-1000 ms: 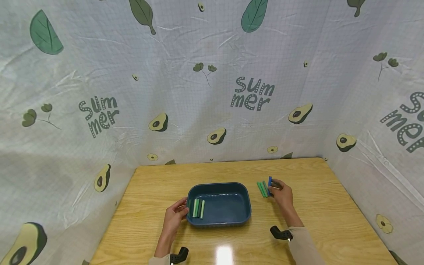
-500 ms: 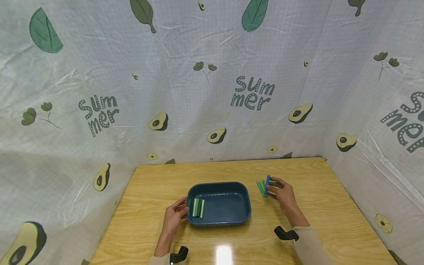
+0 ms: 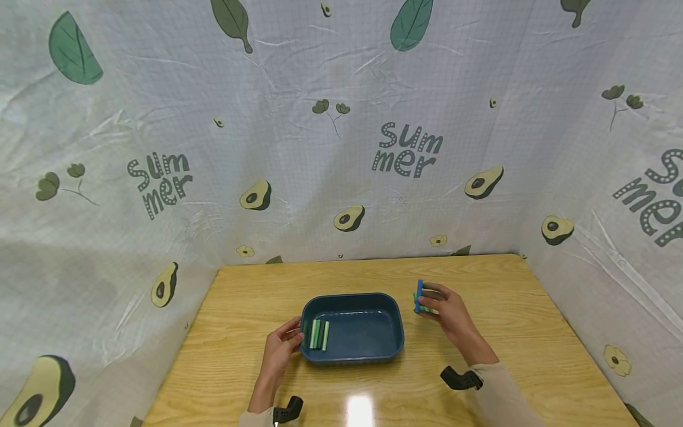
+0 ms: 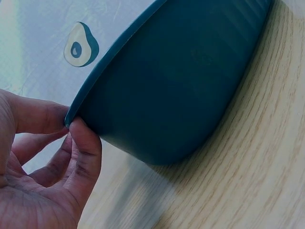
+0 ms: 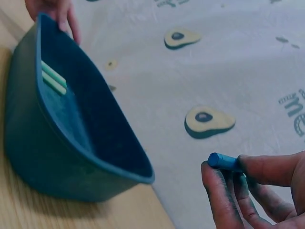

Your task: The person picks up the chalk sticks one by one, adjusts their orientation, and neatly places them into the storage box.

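Note:
My left hand point(image 3: 278, 351) pinches the left rim of a dark blue plastic basin point(image 3: 368, 359) between thumb and fingers, as the left wrist view shows closely. Inside the basin, light and dark green chalk sticks point(image 3: 314, 334) lie side by side at its left end. To the right of the basin, my right hand point(image 3: 452, 313) holds a blue chalk stick point(image 5: 225, 162) between thumb and fingers, above the table. Several fingers of that hand look stained with dust. Partly hidden behind it are green chalk sticks point(image 3: 425, 308) on the table.
The basin stands on a light wooden table point(image 3: 251, 284). A white sheet point(image 3: 299, 178) printed with avocados and "summer" hangs round the back and sides. Each wrist carries a black camera mount point(image 3: 460, 378).
My right hand has moved left with the blue chalk stick, away from its earlier spot beside the green sticks and now in front of them. The left hand and basin stay put.

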A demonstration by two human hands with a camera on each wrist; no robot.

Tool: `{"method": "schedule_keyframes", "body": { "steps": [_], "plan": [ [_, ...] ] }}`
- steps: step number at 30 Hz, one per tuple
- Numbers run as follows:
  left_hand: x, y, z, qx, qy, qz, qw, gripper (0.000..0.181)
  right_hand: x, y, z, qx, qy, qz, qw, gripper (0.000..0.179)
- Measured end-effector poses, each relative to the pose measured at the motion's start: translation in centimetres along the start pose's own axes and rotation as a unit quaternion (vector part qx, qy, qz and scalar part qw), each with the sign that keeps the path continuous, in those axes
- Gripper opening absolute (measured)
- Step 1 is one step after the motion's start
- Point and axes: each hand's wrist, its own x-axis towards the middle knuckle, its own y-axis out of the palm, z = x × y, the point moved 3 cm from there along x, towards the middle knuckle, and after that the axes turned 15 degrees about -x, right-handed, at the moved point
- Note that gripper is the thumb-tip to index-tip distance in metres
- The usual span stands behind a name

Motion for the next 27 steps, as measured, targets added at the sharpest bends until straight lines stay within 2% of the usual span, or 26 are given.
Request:
{"method": "schedule_keyframes", "body": {
  "steps": [15, 21, 27],
  "plan": [
    [-0.1, 0.1, 0.0, 0.0, 0.005, 0.004, 1.0, 0.044, -0.8, 3.1, 1.6, 0.042, -0.001, 0.049, 0.9979, 0.057],
    [0.0, 0.0, 0.1, -0.006, 0.008, 0.004, 0.9999, 0.044, -0.9, 4.7, 1.9, 0.028, -0.006, 0.073, 0.997, 0.056],
    [0.0, 0.0, 0.1, -0.007, 0.005, 0.002, 1.0, 0.043, -0.9, 6.6, 1.9, 0.014, 0.001, 0.077, 0.997, 0.055]
  ]
}}
